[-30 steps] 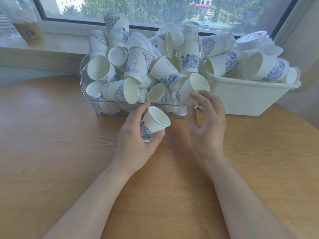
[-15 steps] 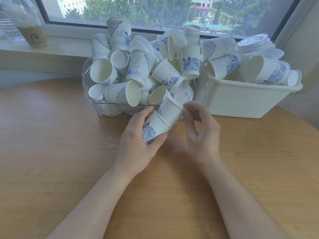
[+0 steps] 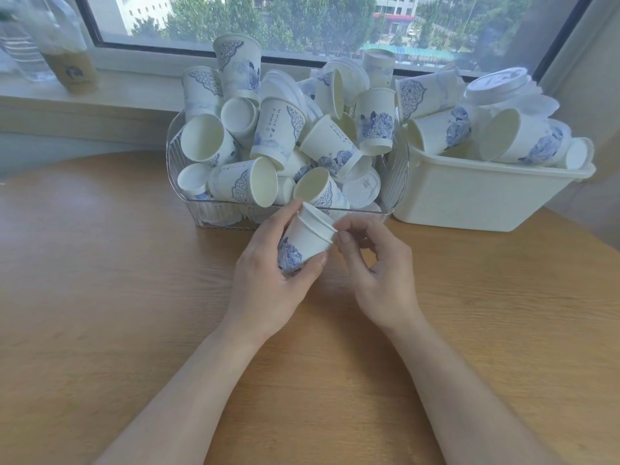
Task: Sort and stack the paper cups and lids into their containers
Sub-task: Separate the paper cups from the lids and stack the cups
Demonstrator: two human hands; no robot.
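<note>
Over wooden table (image 3: pixel 100 297), left hand (image 3: pixel 268 283) grips nested cups (image 3: pixel 307 238); right hand (image 3: pixel 375 263) pinches their rims.

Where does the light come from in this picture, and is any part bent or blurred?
Head view: daylight enters through the window behind the cups; wide-angle lens bends the table edge; the bottle at top left is blurred; both hands are sharp.

Clear basket (image 3: pixel 396 182) left of tub (image 3: pixel 486 199); both on table (image 3: pixel 100 297).
</note>
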